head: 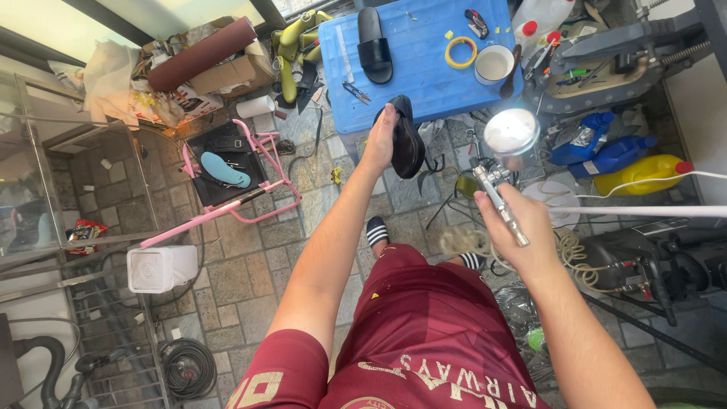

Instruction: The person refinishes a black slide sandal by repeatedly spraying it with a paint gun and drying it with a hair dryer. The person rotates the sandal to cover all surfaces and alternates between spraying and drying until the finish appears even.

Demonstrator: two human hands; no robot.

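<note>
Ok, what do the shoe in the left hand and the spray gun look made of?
Shoe: black, smooth with a slight sheen, probably leather or a leather-like synthetic. Spray gun in the right hand: bare silvery metal by its bright reflections; its cup looks polished steel or aluminium.

- a black slide sandal [374, 44] lying on a blue plastic table [424, 83]
- a yellow tape ring [460, 52] beside a white cup [494, 64]
- a pink metal-framed stool [261, 198] holding a blue insole [225, 170]
- a white plastic bucket [161, 267] on the stone floor
</note>
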